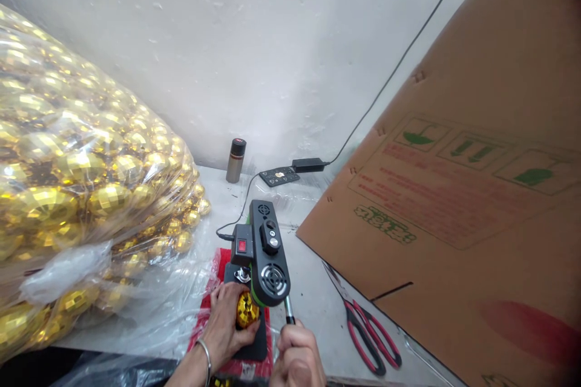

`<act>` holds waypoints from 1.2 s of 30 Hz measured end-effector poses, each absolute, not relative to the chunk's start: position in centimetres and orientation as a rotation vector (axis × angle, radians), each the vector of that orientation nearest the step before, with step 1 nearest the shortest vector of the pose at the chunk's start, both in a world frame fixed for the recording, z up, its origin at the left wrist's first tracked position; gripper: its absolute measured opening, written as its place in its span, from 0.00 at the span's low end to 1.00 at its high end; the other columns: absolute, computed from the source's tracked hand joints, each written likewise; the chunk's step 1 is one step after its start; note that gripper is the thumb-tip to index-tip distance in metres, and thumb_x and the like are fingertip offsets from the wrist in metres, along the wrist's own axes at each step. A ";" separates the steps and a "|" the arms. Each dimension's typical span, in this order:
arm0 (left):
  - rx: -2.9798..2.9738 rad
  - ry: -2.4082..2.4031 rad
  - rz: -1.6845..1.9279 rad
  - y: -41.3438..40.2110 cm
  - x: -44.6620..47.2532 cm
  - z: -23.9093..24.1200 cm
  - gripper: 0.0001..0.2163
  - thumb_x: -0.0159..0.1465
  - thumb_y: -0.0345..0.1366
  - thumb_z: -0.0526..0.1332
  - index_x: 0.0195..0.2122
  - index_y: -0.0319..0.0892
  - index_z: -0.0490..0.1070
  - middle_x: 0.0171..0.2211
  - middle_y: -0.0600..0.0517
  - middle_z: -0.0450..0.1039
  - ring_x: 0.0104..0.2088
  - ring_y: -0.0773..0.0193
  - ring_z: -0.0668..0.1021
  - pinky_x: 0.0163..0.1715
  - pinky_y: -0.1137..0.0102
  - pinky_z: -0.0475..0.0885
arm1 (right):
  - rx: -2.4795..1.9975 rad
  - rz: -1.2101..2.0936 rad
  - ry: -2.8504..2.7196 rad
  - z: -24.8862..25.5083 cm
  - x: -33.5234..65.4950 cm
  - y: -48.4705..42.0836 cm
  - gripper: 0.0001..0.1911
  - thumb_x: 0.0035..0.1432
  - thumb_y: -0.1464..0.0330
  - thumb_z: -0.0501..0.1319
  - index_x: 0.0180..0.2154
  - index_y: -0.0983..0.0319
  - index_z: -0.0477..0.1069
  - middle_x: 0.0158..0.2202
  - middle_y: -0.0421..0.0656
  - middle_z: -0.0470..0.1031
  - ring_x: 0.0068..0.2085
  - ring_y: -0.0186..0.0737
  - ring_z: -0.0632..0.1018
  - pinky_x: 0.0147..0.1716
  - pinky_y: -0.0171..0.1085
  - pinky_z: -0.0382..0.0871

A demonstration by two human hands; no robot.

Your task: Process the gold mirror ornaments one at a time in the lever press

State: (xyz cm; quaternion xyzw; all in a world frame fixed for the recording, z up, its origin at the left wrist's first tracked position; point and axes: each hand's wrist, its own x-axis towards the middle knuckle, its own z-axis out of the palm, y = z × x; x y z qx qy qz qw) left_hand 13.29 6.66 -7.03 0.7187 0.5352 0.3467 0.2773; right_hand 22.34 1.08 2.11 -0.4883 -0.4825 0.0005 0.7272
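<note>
A gold faceted ball sits in my left hand, fingers wrapped round its far and near sides. It is at the base of a small black bench machine, just left of the machine's rounded front end. My right hand is closed around the dark grip of a metal lever that comes out from the machine's right side. A red rocker switch shows on the machine's left box. Under the machine lies a red mat. My left fingers partly hide the ball and base.
A large clear bag of gold balls fills the left. Scissors with red-black handles lie right of the machine, beside a big cardboard box. A flask and a power adapter with its cable are near the wall.
</note>
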 end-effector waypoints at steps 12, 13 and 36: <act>1.953 1.459 0.912 6.6 13.4 -6.9 0.19 0.50 0.34 0.65 0.45 0.43 0.72 0.44 0.45 0.78 0.49 0.43 0.79 0.53 0.48 0.67 | -1.006 -0.051 -1.131 1.0 23.4 1.6 0.24 0.76 0.68 0.47 0.23 0.59 0.62 0.25 0.34 0.67 0.26 0.30 0.68 0.49 0.36 0.69; 1.958 1.459 0.913 6.6 13.4 -6.9 0.19 0.50 0.34 0.65 0.45 0.43 0.72 0.44 0.45 0.78 0.49 0.43 0.79 0.53 0.48 0.67 | -1.001 -0.051 -1.119 1.1 23.3 1.6 0.24 0.75 0.68 0.47 0.24 0.59 0.62 0.25 0.34 0.67 0.26 0.30 0.67 0.49 0.36 0.69; 1.959 1.451 0.913 7.0 13.3 -7.4 0.21 0.51 0.35 0.68 0.48 0.41 0.74 0.46 0.42 0.79 0.50 0.41 0.79 0.54 0.45 0.70 | -0.980 -0.093 -1.129 -0.4 22.5 1.8 0.22 0.75 0.67 0.48 0.25 0.59 0.60 0.28 0.35 0.67 0.29 0.31 0.69 0.50 0.39 0.67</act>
